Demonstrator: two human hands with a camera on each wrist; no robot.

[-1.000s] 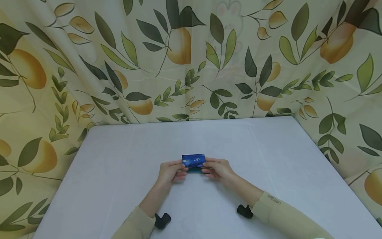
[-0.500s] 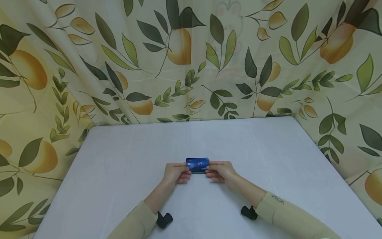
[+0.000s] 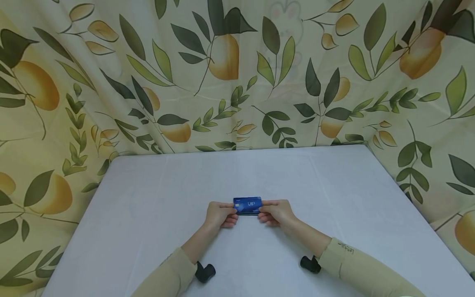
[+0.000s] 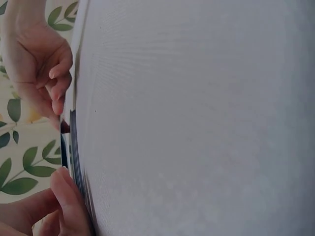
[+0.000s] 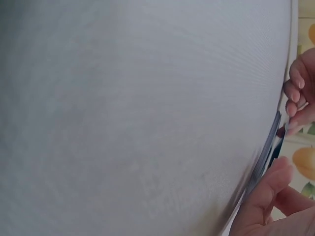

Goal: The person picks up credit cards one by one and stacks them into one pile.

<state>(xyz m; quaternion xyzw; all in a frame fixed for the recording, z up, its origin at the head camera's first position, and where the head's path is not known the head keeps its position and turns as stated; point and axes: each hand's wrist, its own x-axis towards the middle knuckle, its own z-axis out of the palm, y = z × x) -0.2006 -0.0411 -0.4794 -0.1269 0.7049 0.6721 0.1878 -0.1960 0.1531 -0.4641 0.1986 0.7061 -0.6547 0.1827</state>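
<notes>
A blue card printed "VIP" lies face up between both hands at the middle of the table. My left hand pinches its left end between thumb and fingers, and my right hand pinches the right end the same way. Just under it, a thin dark flat stack of several layers rests on the table; from above the card hides nearly all of it. Seen edge-on in the left wrist view, the card shows a narrow gap over the stack. The right wrist view shows the stack too.
A white-covered table spreads around the hands. Behind it hangs a curtain patterned with fruit and leaves. Black wrist cameras stick out from the left sleeve and the right sleeve.
Both hands have brought the blue card slightly right and nearer the person, lining it up over the dark stack, which shows less below the card. Over the last half second they barely move.
</notes>
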